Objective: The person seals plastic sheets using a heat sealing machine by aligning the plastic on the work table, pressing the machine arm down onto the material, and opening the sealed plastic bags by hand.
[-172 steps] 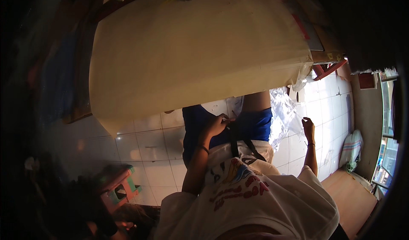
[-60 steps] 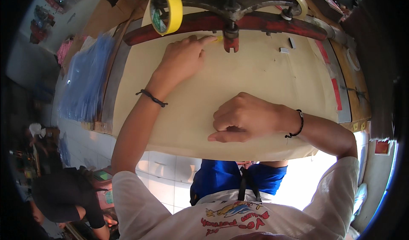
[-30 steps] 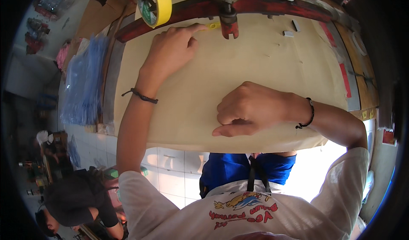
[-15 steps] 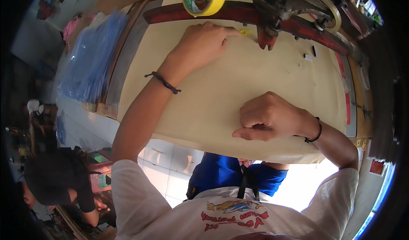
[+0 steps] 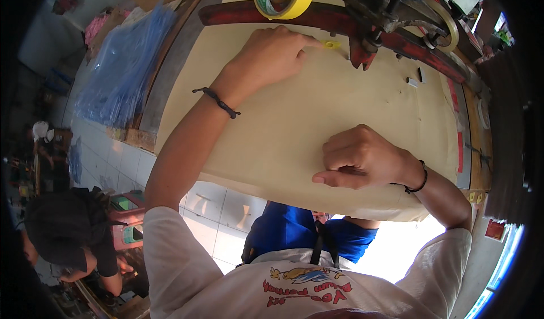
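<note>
My left hand (image 5: 272,57) rests at the far side of a beige-covered work board (image 5: 272,143). Its index finger stretches to a small flat yellow piece (image 5: 331,45), the fingertip at the piece's left end, while the other fingers curl under. Nearer to me, my right hand (image 5: 362,156) is a loose fist over the board, its thumb pointing left; the inside of the fist is hidden. Just beyond the yellow piece runs a red metal bar (image 5: 255,14) of a machine, with a notched red bracket (image 5: 361,55) hanging down.
A yellow tape roll (image 5: 306,0) and a paler roll (image 5: 453,30) hang on the machine. Two small dark-and-white pieces (image 5: 412,82) lie at the board's right. Clear bluish plastic sheets (image 5: 122,69) are stacked on the left. Another person (image 5: 62,222) bends over work at lower left.
The whole view has shifted and turned slightly. Both hands keep nearly the same pose and place on the board.
</note>
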